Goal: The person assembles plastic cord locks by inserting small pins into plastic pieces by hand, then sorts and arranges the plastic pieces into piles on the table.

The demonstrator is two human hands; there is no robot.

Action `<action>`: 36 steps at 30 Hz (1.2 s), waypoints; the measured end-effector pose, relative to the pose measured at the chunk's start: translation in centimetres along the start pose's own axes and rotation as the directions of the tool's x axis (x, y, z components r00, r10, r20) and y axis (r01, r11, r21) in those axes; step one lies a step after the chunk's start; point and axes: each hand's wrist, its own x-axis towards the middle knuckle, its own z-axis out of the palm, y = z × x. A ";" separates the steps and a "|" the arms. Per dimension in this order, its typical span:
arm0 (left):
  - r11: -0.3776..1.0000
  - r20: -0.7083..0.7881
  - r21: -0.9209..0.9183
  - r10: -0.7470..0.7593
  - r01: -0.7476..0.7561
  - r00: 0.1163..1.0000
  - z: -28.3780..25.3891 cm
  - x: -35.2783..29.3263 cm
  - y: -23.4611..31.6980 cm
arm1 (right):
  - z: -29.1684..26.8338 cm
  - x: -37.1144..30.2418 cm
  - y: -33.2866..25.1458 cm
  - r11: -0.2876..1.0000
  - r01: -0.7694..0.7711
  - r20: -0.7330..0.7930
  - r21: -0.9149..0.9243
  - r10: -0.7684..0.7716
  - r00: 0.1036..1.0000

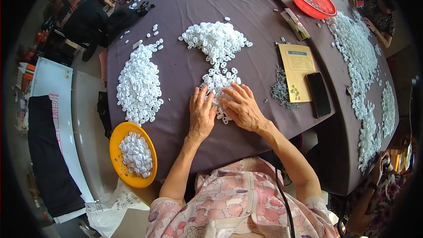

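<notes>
A small heap of white oval plastic pieces (221, 78), some showing two holes, lies on the dark cloth in front of me. My left hand (202, 115) rests at its left side, fingers stretched out and touching the pieces. On the right side my right hand (243, 108) lies palm down over part of the heap, its fingers spread. The hands hide some of the pieces between and under them. Just beyond, a larger pile of the same pieces (216, 39) joins this heap by a narrow neck.
Another white pile (139, 86) lies left, above a yellow bowl (115, 152) of pieces. To the right are a yellow booklet (299, 72), black phone (318, 94), small grey parts (282, 89) and a red basket (304, 0). Other people work around the tables.
</notes>
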 end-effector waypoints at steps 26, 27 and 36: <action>0.995 -0.077 -0.071 -0.069 0.064 0.995 0.4 -2.8 1.0 | -3.2 -5.0 -0.2 0.991 -0.133 -0.321 -0.010 0.123 0.939; 0.995 -0.080 -0.073 -0.069 0.063 0.994 0.3 -2.8 1.1 | -4.0 -5.8 0.3 0.987 -0.154 -0.346 -0.037 0.132 0.929; 0.992 -0.140 -0.102 -0.091 0.077 0.986 0.4 -2.8 1.0 | -6.7 -8.6 3.5 0.936 -0.279 -0.370 -0.214 0.186 0.910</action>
